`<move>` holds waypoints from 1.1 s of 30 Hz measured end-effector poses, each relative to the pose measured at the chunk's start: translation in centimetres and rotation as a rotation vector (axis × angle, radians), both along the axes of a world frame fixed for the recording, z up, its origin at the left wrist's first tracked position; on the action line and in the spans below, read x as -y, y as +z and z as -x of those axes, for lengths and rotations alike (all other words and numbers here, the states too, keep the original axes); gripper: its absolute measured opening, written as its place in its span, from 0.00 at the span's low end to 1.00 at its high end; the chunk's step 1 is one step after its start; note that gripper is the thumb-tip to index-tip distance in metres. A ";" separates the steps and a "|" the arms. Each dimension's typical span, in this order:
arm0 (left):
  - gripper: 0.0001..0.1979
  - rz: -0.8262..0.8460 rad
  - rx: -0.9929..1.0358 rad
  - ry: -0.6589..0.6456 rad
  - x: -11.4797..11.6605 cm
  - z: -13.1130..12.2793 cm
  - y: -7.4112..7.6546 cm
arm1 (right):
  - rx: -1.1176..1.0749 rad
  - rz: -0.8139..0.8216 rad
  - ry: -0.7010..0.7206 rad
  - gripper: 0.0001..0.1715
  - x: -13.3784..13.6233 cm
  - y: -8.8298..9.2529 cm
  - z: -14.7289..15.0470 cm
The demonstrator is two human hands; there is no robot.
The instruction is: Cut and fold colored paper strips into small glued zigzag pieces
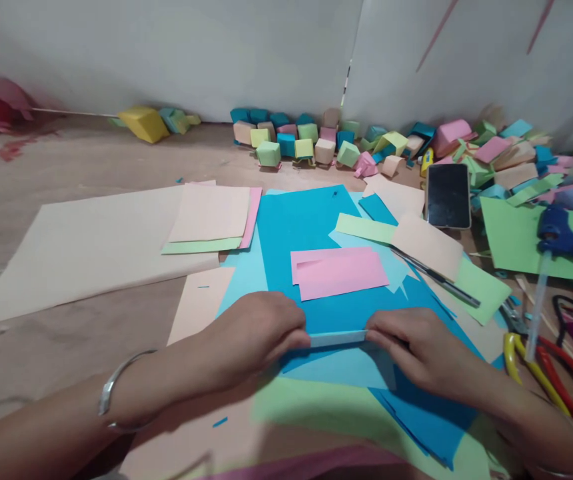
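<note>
Stretching over the blue sheet (296,223), the strip (339,339) is pinched at one end by the left hand (269,327), at the other by the right hand (414,337), both curled closed. It could be creased askew by uneven pressure, or torn by hard pulling.

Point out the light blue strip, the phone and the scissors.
Light blue strip (338,339), head view: middle of its length.
Phone (448,195), head view: middle of the screen.
Scissors (546,385), head view: yellow handle.
</note>
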State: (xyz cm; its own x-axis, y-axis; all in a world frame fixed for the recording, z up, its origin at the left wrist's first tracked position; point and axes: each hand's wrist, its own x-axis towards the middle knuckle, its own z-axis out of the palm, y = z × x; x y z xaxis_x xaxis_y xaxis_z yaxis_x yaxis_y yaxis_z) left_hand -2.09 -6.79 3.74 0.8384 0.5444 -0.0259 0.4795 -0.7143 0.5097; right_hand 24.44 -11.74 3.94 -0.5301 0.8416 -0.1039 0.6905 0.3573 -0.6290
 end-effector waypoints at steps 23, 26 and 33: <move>0.14 -0.269 0.035 -0.019 1.1 -0.4 -0.5 | 0.171 -0.572 0.089 0.21 1.1 -2.1 0.9; 0.16 -0.150 -0.005 -0.049 -0.2 -0.1 -0.2 | 0.183 -0.483 0.096 0.21 0.3 -1.8 0.4; 0.17 0.213 -0.007 0.022 -1.4 0.5 0.4 | 0.090 -0.098 0.127 0.15 -0.8 -1.0 0.4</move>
